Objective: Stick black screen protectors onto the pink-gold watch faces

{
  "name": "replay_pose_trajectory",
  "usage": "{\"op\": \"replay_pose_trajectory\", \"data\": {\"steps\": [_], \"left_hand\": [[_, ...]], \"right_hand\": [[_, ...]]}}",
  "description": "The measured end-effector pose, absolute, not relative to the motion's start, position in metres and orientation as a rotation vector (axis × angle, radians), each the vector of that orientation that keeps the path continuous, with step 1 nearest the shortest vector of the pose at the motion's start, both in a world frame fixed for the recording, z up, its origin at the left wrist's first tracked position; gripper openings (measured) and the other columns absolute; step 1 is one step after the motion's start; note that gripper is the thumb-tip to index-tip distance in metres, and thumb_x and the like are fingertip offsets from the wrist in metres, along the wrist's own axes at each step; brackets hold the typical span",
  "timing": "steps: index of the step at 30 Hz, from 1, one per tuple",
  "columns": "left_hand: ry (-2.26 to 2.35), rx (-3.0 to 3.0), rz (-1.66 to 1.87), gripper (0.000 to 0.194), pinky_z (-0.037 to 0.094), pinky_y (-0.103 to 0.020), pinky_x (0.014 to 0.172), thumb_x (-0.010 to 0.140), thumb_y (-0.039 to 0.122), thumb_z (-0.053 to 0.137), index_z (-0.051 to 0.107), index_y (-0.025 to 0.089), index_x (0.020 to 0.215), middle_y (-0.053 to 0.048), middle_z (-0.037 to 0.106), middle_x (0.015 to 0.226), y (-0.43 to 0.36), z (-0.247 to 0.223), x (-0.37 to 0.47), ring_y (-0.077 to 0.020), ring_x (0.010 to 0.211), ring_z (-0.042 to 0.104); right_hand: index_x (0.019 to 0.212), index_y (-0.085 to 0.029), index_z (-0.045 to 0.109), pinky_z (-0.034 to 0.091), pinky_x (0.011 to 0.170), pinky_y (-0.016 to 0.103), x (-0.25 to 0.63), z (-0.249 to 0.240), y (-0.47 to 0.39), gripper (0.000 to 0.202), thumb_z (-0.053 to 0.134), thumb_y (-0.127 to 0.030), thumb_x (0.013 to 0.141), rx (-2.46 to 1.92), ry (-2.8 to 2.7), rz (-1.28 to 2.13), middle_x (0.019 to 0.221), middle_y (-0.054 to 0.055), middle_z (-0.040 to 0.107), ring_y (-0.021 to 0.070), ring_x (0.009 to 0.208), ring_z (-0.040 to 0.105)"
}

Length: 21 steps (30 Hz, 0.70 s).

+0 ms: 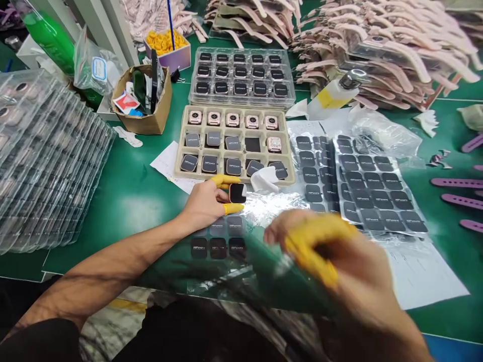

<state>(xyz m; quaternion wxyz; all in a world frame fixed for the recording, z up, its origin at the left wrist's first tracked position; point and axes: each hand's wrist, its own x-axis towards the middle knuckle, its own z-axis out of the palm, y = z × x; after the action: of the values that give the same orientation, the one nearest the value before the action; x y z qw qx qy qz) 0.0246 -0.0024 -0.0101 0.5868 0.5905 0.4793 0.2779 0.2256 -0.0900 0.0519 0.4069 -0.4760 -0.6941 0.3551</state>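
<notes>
My left hand, with yellow finger cots on thumb and index finger, pinches a smartwatch body by its edges; its dark screen faces up with a bright reflection. Just beyond lies a beige compartment tray with pink watch bodies along the far row and black-covered ones nearer. Below the left hand is a clear sheet of black square films with white lettering. My right hand, also in yellow finger cots, is raised over the sheet's right side. Motion smears its fingers, so I cannot tell whether they hold anything.
A clear tray of watches sits behind. More film sheets lie right, beside a bottle. Stacked clear trays rise at left near a cardboard box. Pink straps pile up behind; crumpled white paper touches the beige tray.
</notes>
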Motion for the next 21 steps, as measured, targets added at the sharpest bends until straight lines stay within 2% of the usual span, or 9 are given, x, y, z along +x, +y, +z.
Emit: {"op": "replay_pose_trajectory", "data": {"steps": [1, 3, 5, 6, 11, 15, 21], "left_hand": [[1.128, 1.405, 0.622, 0.059, 0.056, -0.030, 0.081, 0.070, 0.022, 0.090, 0.073, 0.017, 0.127, -0.001, 0.079, 0.079, -0.003, -0.008, 0.025, -0.0202, 0.084, 0.075], [1.149, 1.442, 0.586, 0.059, 0.055, -0.029, 0.078, 0.071, 0.024, 0.090, 0.074, 0.017, 0.128, -0.001, 0.080, 0.078, -0.004, -0.004, 0.025, -0.0202, 0.081, 0.074], [1.146, 1.435, 0.580, 0.059, 0.055, -0.029, 0.076, 0.070, 0.026, 0.091, 0.076, 0.017, 0.126, -0.002, 0.081, 0.081, -0.004, -0.002, 0.025, -0.0204, 0.080, 0.074], [1.142, 1.429, 0.581, 0.057, 0.055, -0.029, 0.075, 0.069, 0.027, 0.091, 0.077, 0.017, 0.124, -0.002, 0.081, 0.082, -0.004, -0.001, 0.025, -0.0207, 0.080, 0.075], [1.173, 1.483, 0.540, 0.057, 0.057, -0.031, 0.080, 0.068, 0.027, 0.091, 0.078, 0.021, 0.124, 0.000, 0.082, 0.080, -0.003, 0.000, 0.026, -0.0227, 0.083, 0.078], [1.214, 1.496, 0.495, 0.060, 0.059, -0.033, 0.087, 0.068, 0.028, 0.091, 0.078, 0.023, 0.126, 0.001, 0.083, 0.080, -0.003, 0.003, 0.028, -0.0242, 0.087, 0.080], [1.271, 1.552, 0.460, 0.058, 0.060, -0.036, 0.088, 0.069, 0.028, 0.090, 0.078, 0.026, 0.125, 0.002, 0.083, 0.080, -0.004, 0.007, 0.030, -0.0250, 0.086, 0.080]], "right_hand": [[0.085, -0.033, 0.072, 0.060, 0.061, 0.035, 0.230, 0.049, -0.074, 0.014, 0.071, -0.044, 0.094, -1.274, -1.614, 1.059, 0.079, 0.001, 0.073, 0.0198, 0.070, 0.069], [0.081, -0.028, 0.073, 0.060, 0.068, 0.031, 0.234, 0.034, -0.046, 0.028, 0.090, -0.049, 0.076, -1.383, -1.325, 1.245, 0.082, 0.001, 0.074, 0.0172, 0.074, 0.070], [0.085, -0.024, 0.075, 0.059, 0.070, 0.030, 0.233, 0.015, -0.031, 0.043, 0.098, -0.051, 0.061, -1.446, -1.112, 1.351, 0.080, 0.001, 0.075, 0.0165, 0.076, 0.069], [0.086, -0.023, 0.077, 0.059, 0.071, 0.030, 0.231, 0.007, -0.029, 0.047, 0.100, -0.051, 0.057, -1.461, -1.050, 1.376, 0.080, 0.002, 0.075, 0.0167, 0.077, 0.069], [0.086, -0.023, 0.078, 0.063, 0.078, 0.029, 0.226, -0.009, -0.039, 0.042, 0.102, -0.044, 0.057, -1.447, -0.911, 1.375, 0.085, 0.003, 0.080, 0.0182, 0.083, 0.075], [0.086, -0.023, 0.078, 0.065, 0.073, 0.029, 0.223, -0.011, -0.042, 0.043, 0.103, -0.042, 0.057, -1.447, -0.809, 1.438, 0.082, 0.002, 0.080, 0.0187, 0.078, 0.075], [0.084, -0.023, 0.079, 0.066, 0.072, 0.029, 0.218, -0.013, -0.040, 0.042, 0.103, -0.041, 0.055, -1.439, -0.745, 1.439, 0.076, 0.000, 0.077, 0.0170, 0.072, 0.074]]}}
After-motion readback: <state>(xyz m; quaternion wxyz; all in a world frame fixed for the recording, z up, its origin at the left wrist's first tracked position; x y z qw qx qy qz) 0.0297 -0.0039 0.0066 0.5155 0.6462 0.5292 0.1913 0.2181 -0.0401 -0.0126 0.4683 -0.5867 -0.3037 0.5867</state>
